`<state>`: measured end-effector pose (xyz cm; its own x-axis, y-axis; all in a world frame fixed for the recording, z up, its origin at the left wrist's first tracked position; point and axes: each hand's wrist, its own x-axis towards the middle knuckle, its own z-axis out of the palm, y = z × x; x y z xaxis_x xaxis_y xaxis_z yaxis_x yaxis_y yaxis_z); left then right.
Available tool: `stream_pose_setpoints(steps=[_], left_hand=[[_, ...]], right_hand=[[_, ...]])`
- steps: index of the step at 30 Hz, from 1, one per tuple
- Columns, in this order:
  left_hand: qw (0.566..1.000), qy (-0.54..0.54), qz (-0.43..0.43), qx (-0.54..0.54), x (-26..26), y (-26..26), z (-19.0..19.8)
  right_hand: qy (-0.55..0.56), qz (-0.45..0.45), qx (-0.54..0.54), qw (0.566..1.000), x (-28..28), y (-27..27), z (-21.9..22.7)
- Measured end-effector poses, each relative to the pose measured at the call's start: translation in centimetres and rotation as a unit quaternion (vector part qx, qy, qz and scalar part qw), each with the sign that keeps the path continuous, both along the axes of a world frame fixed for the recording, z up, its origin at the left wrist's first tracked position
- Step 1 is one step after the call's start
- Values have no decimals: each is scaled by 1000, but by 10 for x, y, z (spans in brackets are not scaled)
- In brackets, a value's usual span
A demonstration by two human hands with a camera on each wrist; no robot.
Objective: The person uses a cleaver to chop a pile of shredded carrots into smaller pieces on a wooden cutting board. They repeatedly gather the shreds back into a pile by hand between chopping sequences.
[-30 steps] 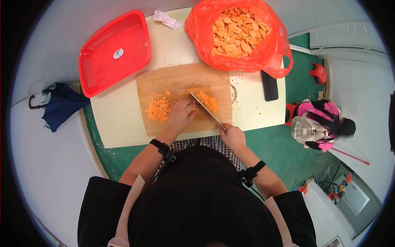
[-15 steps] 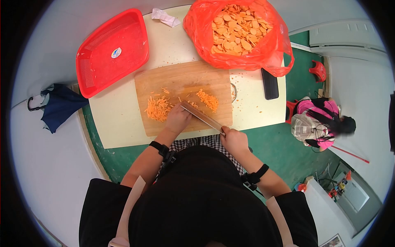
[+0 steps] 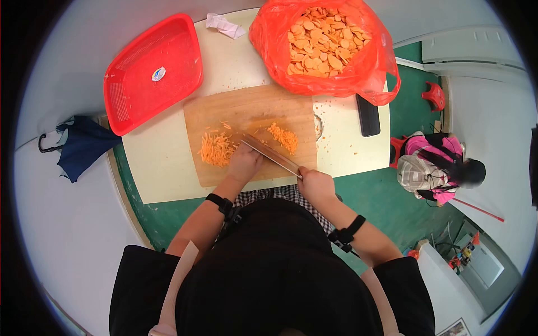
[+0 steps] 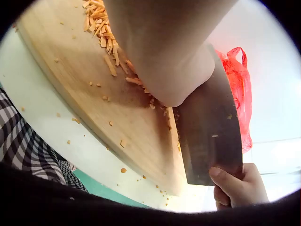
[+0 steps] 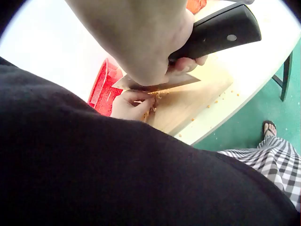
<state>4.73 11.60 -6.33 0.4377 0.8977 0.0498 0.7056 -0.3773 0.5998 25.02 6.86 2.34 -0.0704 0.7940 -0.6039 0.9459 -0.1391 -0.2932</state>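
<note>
A broad-bladed knife (image 3: 273, 156) lies diagonally over the wooden board (image 3: 224, 106). The right hand (image 3: 315, 186) grips its black handle (image 5: 221, 30), with the thumb against the blade (image 4: 209, 127) in the left wrist view. Right up against the blade's far end, the left hand (image 3: 245, 162) rests on the board; its fingers are bent in the right wrist view, and what lies under them is mostly hidden. Orange strips (image 3: 216, 150) are heaped left of the left hand. A pile of small orange bits (image 3: 283, 138) sits beyond the blade to the right.
Behind the board stands a red bag (image 3: 269, 50) full of orange slices (image 3: 319, 42). A red basket (image 3: 179, 73) is at the back left, crumpled paper (image 3: 225, 26) between them. A black phone (image 3: 367, 115) lies right of the board. Someone in pink (image 3: 416, 147) sits further right.
The knife has shifted left from beside the small bits to the left hand, its blade turning flatter. The left hand has moved slightly left, then a little back right.
</note>
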Motion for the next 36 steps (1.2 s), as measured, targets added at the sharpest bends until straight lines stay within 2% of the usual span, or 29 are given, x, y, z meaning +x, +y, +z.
stream_pose_setpoints(steps=[3,6,9,13,15,23,30,34,36], left_hand=[[1000,-8,-9,22,0,1,0],[1000,-1,-2,26,1,0,0],[999,-8,11,35,2,5,-5],[1000,-4,16,16,3,6,-4],[999,-23,-14,32,1,7,-3],[999,-42,17,23,2,5,-5],[999,-21,-7,23,-1,8,-5],[999,-39,8,37,2,7,-6],[999,-35,-2,22,0,5,-8]], right_hand=[[7,-4,-21,1000,1,-4,8],[32,-1,37,999,-4,-6,-17],[25,-4,29,999,-13,8,-29],[17,-3,0,1000,-9,13,0],[12,-10,-52,999,-8,10,13],[45,-11,17,999,-10,7,-29],[26,-8,-69,997,0,4,17],[36,-8,-64,997,-9,6,-7],[55,-11,-8,998,-19,15,-25]])
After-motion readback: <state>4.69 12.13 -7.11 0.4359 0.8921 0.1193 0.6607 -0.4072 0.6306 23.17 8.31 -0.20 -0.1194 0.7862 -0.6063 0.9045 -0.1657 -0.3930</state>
